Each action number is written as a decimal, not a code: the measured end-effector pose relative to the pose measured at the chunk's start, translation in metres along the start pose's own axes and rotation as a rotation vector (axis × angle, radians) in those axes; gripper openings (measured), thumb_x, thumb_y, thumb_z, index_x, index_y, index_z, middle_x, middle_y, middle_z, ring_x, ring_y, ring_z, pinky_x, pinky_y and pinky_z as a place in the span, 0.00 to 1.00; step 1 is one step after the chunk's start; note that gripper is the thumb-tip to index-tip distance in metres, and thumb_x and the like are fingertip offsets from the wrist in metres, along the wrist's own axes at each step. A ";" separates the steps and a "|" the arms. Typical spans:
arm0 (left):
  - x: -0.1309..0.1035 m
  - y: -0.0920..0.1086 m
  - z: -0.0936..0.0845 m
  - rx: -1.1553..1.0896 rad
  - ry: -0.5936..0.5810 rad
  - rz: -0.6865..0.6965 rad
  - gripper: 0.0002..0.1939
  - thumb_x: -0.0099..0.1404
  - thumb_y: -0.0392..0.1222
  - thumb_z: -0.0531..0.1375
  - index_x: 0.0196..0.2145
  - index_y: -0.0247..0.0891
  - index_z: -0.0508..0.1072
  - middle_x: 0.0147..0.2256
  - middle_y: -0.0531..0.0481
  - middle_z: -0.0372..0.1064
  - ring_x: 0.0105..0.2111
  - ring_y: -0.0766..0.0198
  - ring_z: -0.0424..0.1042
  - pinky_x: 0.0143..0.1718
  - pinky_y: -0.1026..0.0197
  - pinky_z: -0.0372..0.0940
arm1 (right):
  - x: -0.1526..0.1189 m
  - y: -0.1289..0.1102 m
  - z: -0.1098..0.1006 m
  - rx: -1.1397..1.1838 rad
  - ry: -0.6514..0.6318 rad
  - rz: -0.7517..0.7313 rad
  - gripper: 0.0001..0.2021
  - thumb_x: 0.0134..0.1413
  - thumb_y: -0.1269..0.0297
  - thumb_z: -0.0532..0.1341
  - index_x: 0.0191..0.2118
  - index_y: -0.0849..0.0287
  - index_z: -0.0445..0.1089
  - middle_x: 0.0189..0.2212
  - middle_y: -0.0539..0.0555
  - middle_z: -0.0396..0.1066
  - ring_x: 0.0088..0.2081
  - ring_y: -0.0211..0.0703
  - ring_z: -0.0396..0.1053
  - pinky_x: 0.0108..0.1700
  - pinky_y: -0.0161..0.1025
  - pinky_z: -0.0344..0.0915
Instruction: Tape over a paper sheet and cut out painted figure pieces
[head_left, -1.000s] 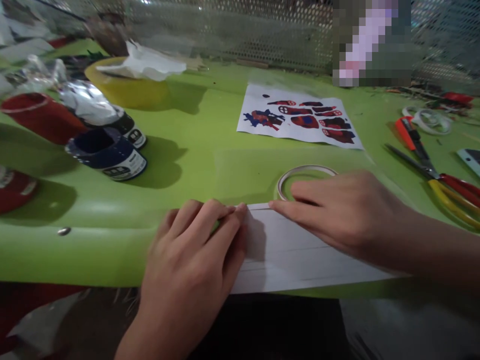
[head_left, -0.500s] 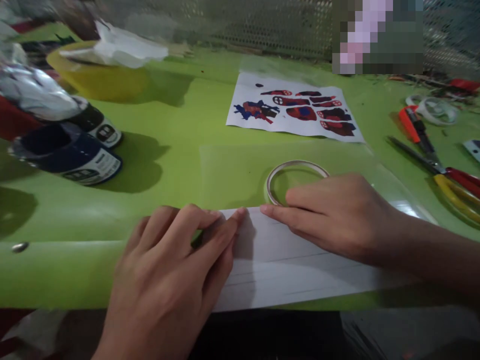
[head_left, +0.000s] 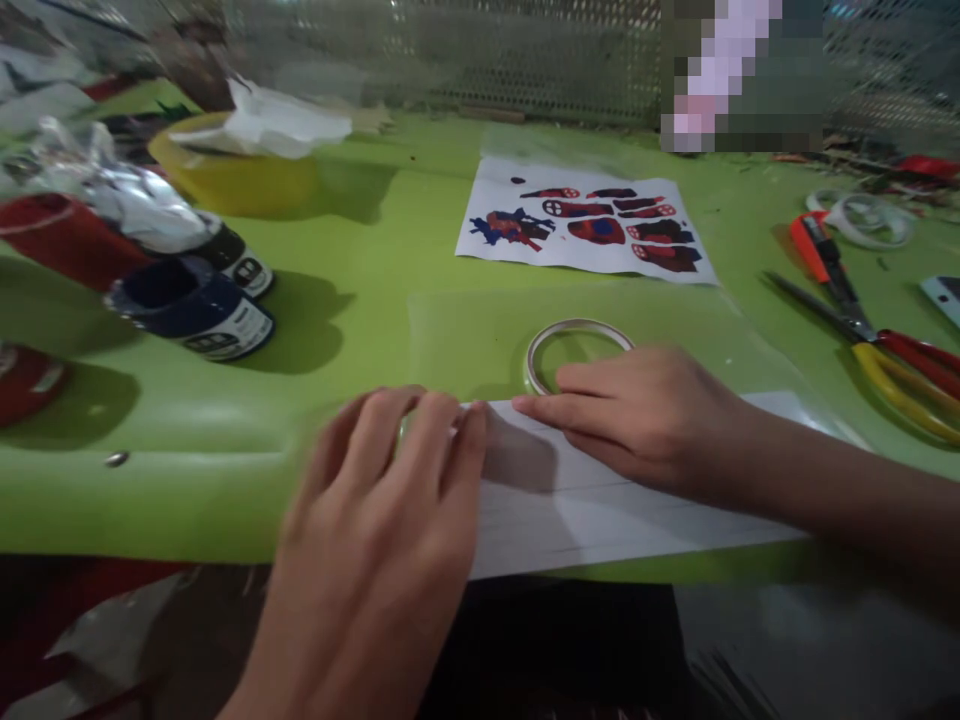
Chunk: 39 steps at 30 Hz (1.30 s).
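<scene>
A white sheet of paper with ruled pencil lines lies along the table's front edge. My left hand rests over its left end, fingers bent downward and slightly apart, with tips at the sheet's top edge. My right hand presses on the same edge, its index finger stretched toward my left hand. A thin roll of tape lies flat behind the right hand, which covers part of it. Under the roll is a clear plastic sheet. I cannot make out anything held between the fingers.
Scissors, an orange cutter and tape rolls lie at the right. Behind the plastic is a printed sheet with red and blue shapes. Paint jars stand at the left, near a yellow bowl.
My left hand's fingers have shifted and drawn closer together at the paper's edge. My right hand stays nearly in place. The view has turned slightly left, showing more of the jars.
</scene>
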<state>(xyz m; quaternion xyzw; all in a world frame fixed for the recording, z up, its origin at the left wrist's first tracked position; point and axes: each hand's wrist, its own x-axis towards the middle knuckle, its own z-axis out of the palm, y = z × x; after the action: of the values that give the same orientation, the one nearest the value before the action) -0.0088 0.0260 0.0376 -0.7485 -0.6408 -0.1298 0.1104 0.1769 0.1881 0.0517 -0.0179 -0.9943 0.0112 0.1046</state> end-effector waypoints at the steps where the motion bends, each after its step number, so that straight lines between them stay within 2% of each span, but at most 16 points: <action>1: 0.002 0.004 -0.001 -0.010 0.000 0.007 0.17 0.68 0.28 0.53 0.52 0.28 0.74 0.42 0.39 0.70 0.42 0.45 0.67 0.42 0.44 0.65 | 0.000 0.000 0.000 0.011 0.009 0.007 0.16 0.73 0.69 0.51 0.52 0.66 0.76 0.33 0.57 0.76 0.31 0.42 0.69 0.30 0.38 0.57; 5: 0.007 0.012 0.001 -0.085 -0.013 -0.007 0.15 0.69 0.28 0.55 0.51 0.30 0.74 0.43 0.41 0.71 0.41 0.50 0.68 0.41 0.48 0.66 | 0.003 0.001 -0.003 0.053 -0.015 0.042 0.17 0.72 0.67 0.51 0.54 0.63 0.76 0.34 0.57 0.78 0.30 0.42 0.70 0.30 0.38 0.57; 8: 0.006 0.010 0.006 -0.037 -0.006 -0.035 0.15 0.71 0.31 0.55 0.53 0.35 0.73 0.41 0.45 0.72 0.39 0.50 0.68 0.39 0.47 0.64 | 0.000 0.004 -0.010 0.051 -0.050 0.074 0.17 0.70 0.68 0.53 0.56 0.62 0.74 0.40 0.59 0.80 0.34 0.44 0.73 0.33 0.38 0.61; 12: 0.004 0.007 0.007 -0.008 0.020 -0.034 0.18 0.73 0.36 0.55 0.58 0.42 0.71 0.40 0.47 0.72 0.39 0.49 0.68 0.38 0.46 0.63 | -0.011 0.008 -0.024 -0.018 -0.024 0.076 0.14 0.68 0.69 0.55 0.51 0.63 0.76 0.40 0.60 0.81 0.35 0.49 0.75 0.35 0.41 0.63; 15: 0.002 0.005 0.007 -0.014 0.023 -0.022 0.16 0.73 0.37 0.55 0.56 0.42 0.73 0.41 0.46 0.72 0.40 0.49 0.68 0.39 0.45 0.63 | -0.022 0.010 -0.037 -0.078 -0.035 0.077 0.14 0.68 0.68 0.55 0.48 0.62 0.77 0.37 0.60 0.81 0.34 0.49 0.75 0.35 0.41 0.63; 20: 0.000 0.003 0.011 -0.047 0.052 -0.019 0.15 0.73 0.37 0.55 0.54 0.42 0.74 0.41 0.45 0.72 0.42 0.49 0.68 0.41 0.45 0.63 | -0.037 0.015 -0.054 -0.128 -0.069 0.094 0.15 0.71 0.68 0.53 0.49 0.59 0.78 0.40 0.58 0.81 0.33 0.45 0.76 0.32 0.38 0.60; 24: 0.000 0.002 0.014 -0.074 0.084 -0.030 0.17 0.73 0.38 0.56 0.57 0.42 0.73 0.41 0.44 0.71 0.41 0.49 0.67 0.40 0.46 0.63 | -0.048 0.023 -0.055 -0.097 -0.070 0.102 0.15 0.71 0.68 0.54 0.51 0.58 0.78 0.36 0.57 0.80 0.31 0.42 0.74 0.30 0.37 0.58; 29: -0.001 0.000 0.015 -0.117 0.068 -0.042 0.18 0.73 0.37 0.54 0.58 0.45 0.72 0.41 0.44 0.71 0.41 0.49 0.67 0.41 0.46 0.63 | -0.066 0.033 -0.049 -0.032 -0.039 0.151 0.16 0.71 0.67 0.54 0.51 0.58 0.79 0.28 0.54 0.75 0.27 0.41 0.71 0.29 0.38 0.59; 33: -0.006 -0.011 0.015 -0.113 0.047 -0.041 0.19 0.73 0.38 0.53 0.59 0.48 0.71 0.41 0.45 0.71 0.41 0.48 0.68 0.43 0.45 0.63 | -0.075 0.034 -0.048 0.084 0.036 0.167 0.13 0.69 0.67 0.58 0.51 0.59 0.79 0.29 0.54 0.77 0.28 0.42 0.73 0.29 0.37 0.62; 37: -0.012 -0.027 0.011 -0.076 0.026 -0.032 0.19 0.74 0.41 0.51 0.59 0.49 0.70 0.42 0.45 0.71 0.41 0.48 0.69 0.44 0.45 0.63 | -0.074 0.026 -0.047 0.147 0.086 0.230 0.12 0.67 0.67 0.60 0.49 0.54 0.80 0.33 0.54 0.81 0.30 0.44 0.76 0.32 0.39 0.66; 39: -0.011 -0.030 0.007 -0.032 0.012 -0.023 0.17 0.75 0.44 0.50 0.56 0.49 0.72 0.40 0.46 0.71 0.41 0.47 0.70 0.42 0.45 0.63 | -0.071 0.023 -0.044 0.145 0.098 0.230 0.11 0.66 0.67 0.61 0.49 0.52 0.80 0.34 0.53 0.82 0.31 0.46 0.77 0.33 0.41 0.67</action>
<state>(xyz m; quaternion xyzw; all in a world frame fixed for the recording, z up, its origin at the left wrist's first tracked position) -0.0401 0.0233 0.0273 -0.7420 -0.6465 -0.1461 0.1008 0.2566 0.2089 0.0798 -0.1245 -0.9760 0.0940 0.1519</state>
